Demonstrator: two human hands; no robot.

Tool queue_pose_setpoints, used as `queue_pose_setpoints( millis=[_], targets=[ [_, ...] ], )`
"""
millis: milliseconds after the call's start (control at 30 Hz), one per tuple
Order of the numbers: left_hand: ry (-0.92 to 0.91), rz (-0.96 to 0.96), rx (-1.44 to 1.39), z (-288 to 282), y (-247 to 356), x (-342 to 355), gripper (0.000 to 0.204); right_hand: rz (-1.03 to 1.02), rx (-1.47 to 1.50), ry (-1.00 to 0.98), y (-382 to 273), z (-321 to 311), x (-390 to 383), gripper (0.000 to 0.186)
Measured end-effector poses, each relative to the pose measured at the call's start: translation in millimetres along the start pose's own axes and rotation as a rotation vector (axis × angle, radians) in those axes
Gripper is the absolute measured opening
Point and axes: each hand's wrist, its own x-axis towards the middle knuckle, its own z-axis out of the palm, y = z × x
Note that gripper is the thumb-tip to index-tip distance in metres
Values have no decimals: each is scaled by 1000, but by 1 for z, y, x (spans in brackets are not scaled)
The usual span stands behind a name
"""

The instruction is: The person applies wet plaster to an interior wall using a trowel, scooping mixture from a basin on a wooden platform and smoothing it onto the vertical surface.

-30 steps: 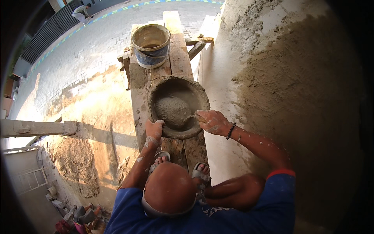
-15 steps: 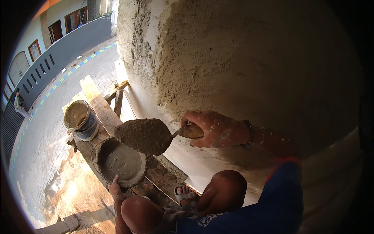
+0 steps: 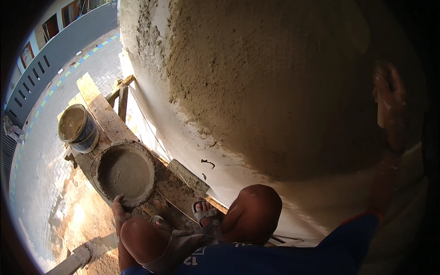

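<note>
My left hand [image 3: 119, 211] grips the near rim of a round basin [image 3: 150, 158] caked with grey mortar, thumb over the edge; the other fingers are hidden beneath. Wet mortar [image 3: 123, 172] with a smooth surface lies inside the basin. Off to the right, my right hand [image 3: 391, 94] is raised close to the wall, in dim light and slightly blurred. Its fingers are closed round the pale handle of a trowel [image 3: 381, 114], whose blade I cannot make out in the shade. The wall [image 3: 220, 68] in front of me carries rough damp plaster. Dark bits of mortar [image 3: 207, 162] show against its lower part.
A mortar-smeared bucket [image 3: 80, 128] stands beyond the basin on the scaffold planks [image 3: 105, 107]. My sandalled feet [image 3: 205, 211] rest on the boards, knees bent. A wooden rail [image 3: 87, 256] runs at lower left. Far below are a paved street [image 3: 50, 133] and a grey boundary wall [image 3: 73, 41].
My right hand has swung up and far right with the trowel, from above the basin to the wall's shaded side. My left hand stays on the basin rim. The view has shifted somewhat.
</note>
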Motion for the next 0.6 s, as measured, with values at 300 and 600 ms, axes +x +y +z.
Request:
queue_pose_setpoints(
  millis=[300,600],
  targets=[
    [89,178,53,-15,9,-22,6,-381,134,-1130,14,224,-106,41],
    [165,348,12,50,-38,-59,23,-999,-175,-1061,-58,356,-207,28]
  ],
)
